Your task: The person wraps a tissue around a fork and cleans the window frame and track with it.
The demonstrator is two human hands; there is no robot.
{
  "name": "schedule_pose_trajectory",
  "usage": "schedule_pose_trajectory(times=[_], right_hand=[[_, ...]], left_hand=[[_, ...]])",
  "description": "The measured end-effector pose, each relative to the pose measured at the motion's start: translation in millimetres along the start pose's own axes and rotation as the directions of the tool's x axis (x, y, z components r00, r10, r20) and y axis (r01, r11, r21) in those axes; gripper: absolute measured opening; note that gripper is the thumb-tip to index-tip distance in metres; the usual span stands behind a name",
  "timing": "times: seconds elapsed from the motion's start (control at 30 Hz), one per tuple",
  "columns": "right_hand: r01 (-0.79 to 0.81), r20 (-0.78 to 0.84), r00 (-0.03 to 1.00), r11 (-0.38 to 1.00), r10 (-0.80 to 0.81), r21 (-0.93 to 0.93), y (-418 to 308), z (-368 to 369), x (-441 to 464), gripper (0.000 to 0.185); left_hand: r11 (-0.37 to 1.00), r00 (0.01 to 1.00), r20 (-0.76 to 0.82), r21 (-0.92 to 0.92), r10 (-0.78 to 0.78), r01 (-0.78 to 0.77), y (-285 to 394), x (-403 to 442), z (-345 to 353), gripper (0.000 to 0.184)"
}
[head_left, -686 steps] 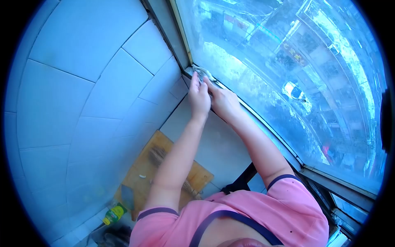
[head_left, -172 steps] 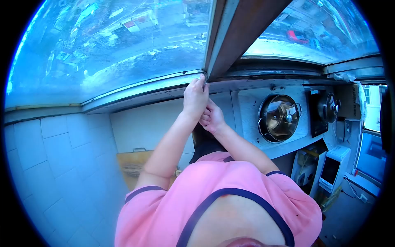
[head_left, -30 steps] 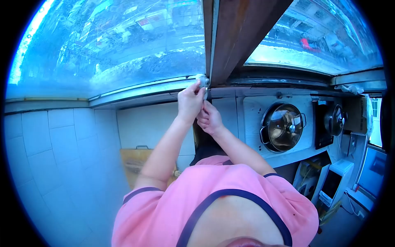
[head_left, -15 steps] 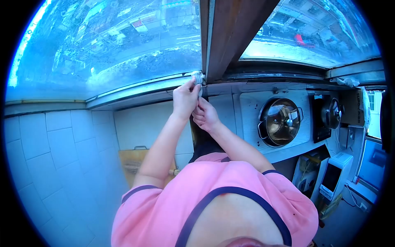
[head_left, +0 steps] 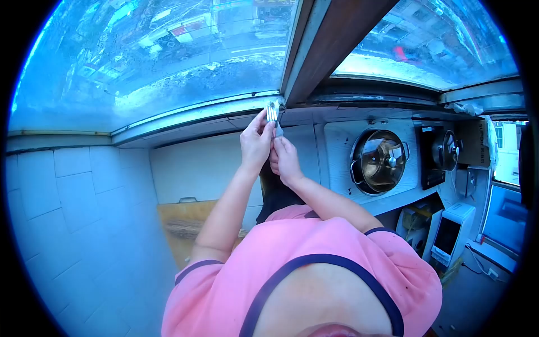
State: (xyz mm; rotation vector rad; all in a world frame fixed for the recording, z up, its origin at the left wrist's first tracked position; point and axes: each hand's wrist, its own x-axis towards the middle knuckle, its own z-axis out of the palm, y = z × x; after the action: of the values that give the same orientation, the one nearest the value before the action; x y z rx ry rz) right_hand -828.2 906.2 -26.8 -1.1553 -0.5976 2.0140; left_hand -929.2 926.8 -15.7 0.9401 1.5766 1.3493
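Note:
My left hand [head_left: 256, 145] pinches a small whitish, striped thing [head_left: 273, 114] between thumb and fingers, at the corner where the window sill meets the brown post. It looks like folded cloth or a small tool; its kind cannot be made out. Just below and to the right, my right hand [head_left: 285, 162] is closed around its lower end, which the fingers mostly hide. The upper end touches or nearly touches the pale window frame [head_left: 196, 111]. Beside both hands rises the brown window post [head_left: 331, 42].
To the right, a lidded pot [head_left: 382, 162] stands on a white counter board [head_left: 338, 146]. Beyond it are a second pan [head_left: 449, 150] on a black cooker and a cardboard box [head_left: 474, 143]. A wooden board [head_left: 188, 216] lies low at left, near the tiled wall [head_left: 67, 208].
The view has shifted slightly. My left fingers sit a little lower on the striped thing, so more of it shows. Both hands stay at the same corner.

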Motion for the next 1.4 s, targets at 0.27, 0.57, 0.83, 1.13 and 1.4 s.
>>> schedule_pose_trajectory(times=[0.27, 0.57, 0.83, 1.13, 1.4], right_hand=[[-0.196, 0.203, 0.966, 0.963, 0.158, 0.183, -29, -22, 19, 0.022], [0.024, -0.133, 0.991, 0.995, -0.010, 0.100, -9, 7, 16, 0.024], [-0.045, 0.001, 0.999, 0.947, 0.047, 0.320, -9, 12, -1, 0.023], [-0.111, 0.019, 0.994, 0.951, 0.110, 0.287, -11, 4, -1, 0.024], [-0.214, -0.007, 0.975, 0.940, 0.220, -0.266, -1, -79, -53, 0.023]], left_hand=[[0.881, 0.959, 0.023, 0.389, 0.281, -0.268, -2, 23, 31, 0.039], [0.903, 0.979, 0.025, 0.381, 0.204, -0.198, 2, 15, 21, 0.041], [0.838, 0.959, 0.082, 0.469, 0.272, -0.278, 10, 10, 19, 0.044], [0.833, 0.966, 0.114, 0.490, 0.233, -0.259, 10, 4, 19, 0.043], [0.953, 0.981, 0.072, -0.232, -0.182, 0.194, -40, -60, 18, 0.049]])
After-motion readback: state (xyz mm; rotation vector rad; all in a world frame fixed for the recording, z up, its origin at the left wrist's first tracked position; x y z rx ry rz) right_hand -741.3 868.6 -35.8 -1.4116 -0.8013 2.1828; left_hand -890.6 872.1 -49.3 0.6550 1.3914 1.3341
